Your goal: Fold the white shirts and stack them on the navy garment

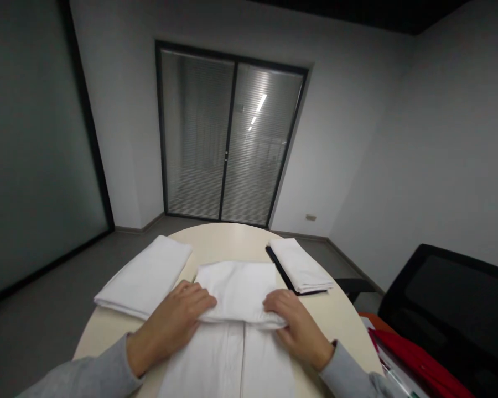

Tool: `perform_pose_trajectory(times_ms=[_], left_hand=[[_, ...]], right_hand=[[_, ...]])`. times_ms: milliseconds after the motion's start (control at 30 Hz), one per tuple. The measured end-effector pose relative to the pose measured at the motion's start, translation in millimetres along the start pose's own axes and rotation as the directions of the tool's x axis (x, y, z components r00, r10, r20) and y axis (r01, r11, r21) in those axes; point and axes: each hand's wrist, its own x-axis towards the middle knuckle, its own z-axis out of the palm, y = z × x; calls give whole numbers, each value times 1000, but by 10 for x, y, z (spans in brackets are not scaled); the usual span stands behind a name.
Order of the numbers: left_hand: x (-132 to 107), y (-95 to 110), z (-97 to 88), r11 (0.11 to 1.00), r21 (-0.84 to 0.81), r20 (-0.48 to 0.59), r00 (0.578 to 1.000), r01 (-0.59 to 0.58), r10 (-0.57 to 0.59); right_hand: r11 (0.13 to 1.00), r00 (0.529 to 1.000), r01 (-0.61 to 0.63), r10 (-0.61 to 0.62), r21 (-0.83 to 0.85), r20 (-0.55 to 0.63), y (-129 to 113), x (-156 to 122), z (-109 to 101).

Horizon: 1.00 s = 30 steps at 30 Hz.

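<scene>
A white garment (224, 359) lies lengthwise in front of me, with a line running down its middle. Its far part is folded over into a flat band (240, 290) across the top. My left hand (185, 312) grips the left end of that fold, fingers on top and thumb at the near edge. At the right end, my right hand (292, 320) is closed around the fold in the same way. The undersides of both hands and parts of their thumbs are hidden.
Folded white cloth (149, 273) lies at the left of the round table (226, 235). Another folded white cloth (301, 262) rests on a black flat item (281, 271) at the right. Beside the table stands a black chair (448, 309) with red fabric (419, 359).
</scene>
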Motion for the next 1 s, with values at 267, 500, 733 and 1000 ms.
perform_pose_trajectory(times_ms=[267, 500, 733, 1000], left_hand=[[-211, 84, 402, 996, -9, 9, 996, 83, -83], [-241, -39, 391, 939, -314, -247, 942, 142, -225], [-323, 122, 151, 887, -455, -437, 849, 78, -298], [-952, 532, 93, 876, -462, -449, 817, 135, -363]], right_hand=[[985, 993, -7, 27, -172, 114, -96, -235, 214], [999, 996, 9, -13, -44, -89, -65, -237, 238], [1000, 939, 13, -8, 13, -343, -322, -177, 59], [999, 964, 31, -37, -26, -265, -726, -693, 34]])
